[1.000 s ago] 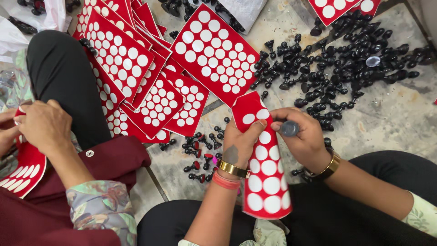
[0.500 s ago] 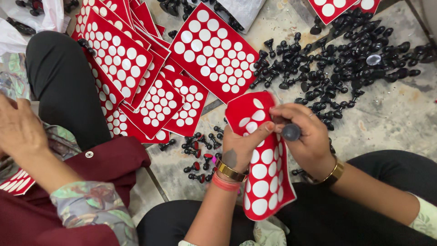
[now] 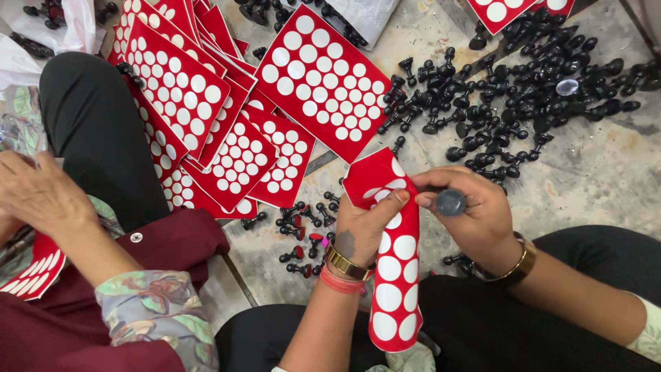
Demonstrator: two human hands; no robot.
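Two hands: left hand (image 3: 365, 231) grips red sheet (image 3: 394, 275), right hand (image 3: 475, 213) black peg (image 3: 451, 202), stem hidden.

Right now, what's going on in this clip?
A person sits on the floor working with both hands. The left hand holds a red sheet of white round stickers, bent over at its top end. The right hand holds a small black peg by the sheet's top. More red sticker sheets lie fanned out ahead, next to a pile of black pegs. At the left, a co-worker's hand rests above another red sheet.
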